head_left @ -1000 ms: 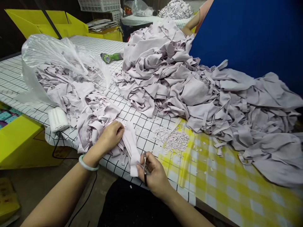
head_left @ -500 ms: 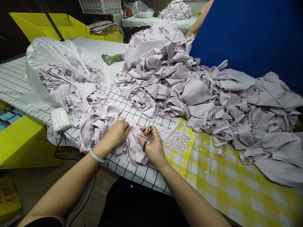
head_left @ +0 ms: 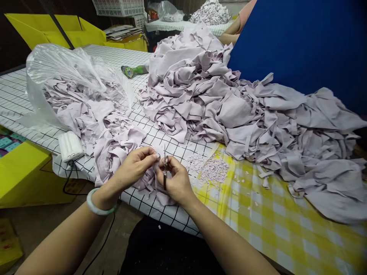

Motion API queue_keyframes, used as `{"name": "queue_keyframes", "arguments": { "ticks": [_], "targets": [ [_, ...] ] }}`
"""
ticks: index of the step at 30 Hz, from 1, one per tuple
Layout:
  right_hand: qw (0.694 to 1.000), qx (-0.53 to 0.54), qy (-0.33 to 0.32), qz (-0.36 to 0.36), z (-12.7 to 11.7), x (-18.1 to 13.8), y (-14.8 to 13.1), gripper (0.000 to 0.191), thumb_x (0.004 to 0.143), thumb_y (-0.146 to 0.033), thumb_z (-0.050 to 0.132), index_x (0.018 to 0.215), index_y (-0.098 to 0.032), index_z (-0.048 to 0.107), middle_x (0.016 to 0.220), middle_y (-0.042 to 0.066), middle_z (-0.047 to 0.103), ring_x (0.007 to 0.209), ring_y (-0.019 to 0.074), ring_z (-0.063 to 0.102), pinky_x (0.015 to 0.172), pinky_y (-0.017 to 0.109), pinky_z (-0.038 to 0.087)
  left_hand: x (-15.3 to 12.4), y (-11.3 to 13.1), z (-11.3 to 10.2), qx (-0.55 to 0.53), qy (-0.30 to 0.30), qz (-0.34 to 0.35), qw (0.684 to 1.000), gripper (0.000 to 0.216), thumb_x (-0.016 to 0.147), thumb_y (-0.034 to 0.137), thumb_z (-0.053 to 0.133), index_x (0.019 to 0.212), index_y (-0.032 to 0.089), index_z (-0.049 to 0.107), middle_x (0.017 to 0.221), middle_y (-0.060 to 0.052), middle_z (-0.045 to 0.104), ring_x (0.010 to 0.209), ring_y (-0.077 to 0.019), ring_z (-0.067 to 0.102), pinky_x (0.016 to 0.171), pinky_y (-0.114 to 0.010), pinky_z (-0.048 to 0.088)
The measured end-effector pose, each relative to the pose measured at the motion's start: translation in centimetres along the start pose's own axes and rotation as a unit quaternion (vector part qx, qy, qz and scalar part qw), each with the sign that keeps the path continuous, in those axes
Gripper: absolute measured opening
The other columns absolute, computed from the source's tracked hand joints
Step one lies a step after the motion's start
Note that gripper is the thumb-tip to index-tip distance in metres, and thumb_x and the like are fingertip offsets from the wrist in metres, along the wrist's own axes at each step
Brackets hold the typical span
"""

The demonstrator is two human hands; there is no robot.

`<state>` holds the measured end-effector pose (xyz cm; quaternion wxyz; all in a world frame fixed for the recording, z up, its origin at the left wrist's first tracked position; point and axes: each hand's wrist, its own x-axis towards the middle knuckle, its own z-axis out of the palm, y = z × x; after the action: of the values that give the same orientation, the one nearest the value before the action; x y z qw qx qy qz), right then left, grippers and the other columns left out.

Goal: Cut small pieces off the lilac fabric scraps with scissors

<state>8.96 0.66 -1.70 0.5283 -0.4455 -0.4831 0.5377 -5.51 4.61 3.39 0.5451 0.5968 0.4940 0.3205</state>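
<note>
My left hand [head_left: 135, 165], with a pale bangle [head_left: 96, 204] at its wrist, pinches the edge of a pale lilac fabric piece [head_left: 164, 198]. Close beside it, my right hand [head_left: 179, 184] is closed round small scissors [head_left: 165, 173], whose thin blades point up and away from me. The scissors are near the pinched fabric; whether they touch it I cannot tell. More of the same crumpled fabric [head_left: 110, 152] lies under and left of my left hand. Tiny cut scraps [head_left: 213, 170] are scattered to the right of my right hand.
A clear plastic bag [head_left: 71, 63] spills fabric at left, near a white power block [head_left: 70, 147]. A large fabric heap [head_left: 200, 88] spreads across the back and right. A green-handled tool [head_left: 134, 71] lies beyond. A blue panel [head_left: 301, 42] rises at right; another person's arm [head_left: 236, 30] shows behind.
My left hand has turned and come up, now pinching a fabric edge. My right hand with the scissors has moved left, close to the left fingertips.
</note>
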Motion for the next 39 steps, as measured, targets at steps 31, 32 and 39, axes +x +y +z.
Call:
{"name": "queue_keyframes", "arguments": {
  "ticks": [31,32,39],
  "targets": [
    [0.907,-0.416,0.049,-0.035,-10.8,-7.0,-3.5,0.041,0.076,-0.059,0.076,0.072,-0.022,0.060,0.072,0.003,0.061,0.076,0.0218,0.053,0.073,0.036,0.042,-1.3,-2.3,10.2,-0.055,-0.072,0.231,0.969,0.025,0.105,0.022,0.040,0.088,0.020,0.059,0.110,-0.006,0.047,0.110,-0.0201,0.045,0.096,-0.034,0.040],
    [0.902,-0.428,0.049,-0.034,-11.0,-7.2,-3.5,0.043,0.076,-0.060,0.076,0.068,-0.022,0.058,0.068,0.002,0.060,0.074,0.0209,0.052,0.071,0.035,0.041,-1.2,-2.4,10.4,-0.045,-0.079,0.240,0.967,0.025,0.105,0.020,0.040,0.088,0.020,0.058,0.109,-0.005,0.047,0.110,-0.0200,0.045,0.096,-0.034,0.040],
    [0.895,-0.445,0.022,-0.010,-11.9,-7.5,-3.4,0.052,0.078,-0.062,0.073,0.058,-0.020,0.050,0.055,-0.001,0.052,0.065,0.0164,0.047,0.072,0.033,0.036,-0.9,-2.0,10.9,0.030,-0.089,0.296,0.950,0.023,0.102,0.009,0.037,0.090,0.020,0.054,0.107,-0.005,0.047,0.108,-0.0190,0.044,0.095,-0.034,0.042]
  ]
}}
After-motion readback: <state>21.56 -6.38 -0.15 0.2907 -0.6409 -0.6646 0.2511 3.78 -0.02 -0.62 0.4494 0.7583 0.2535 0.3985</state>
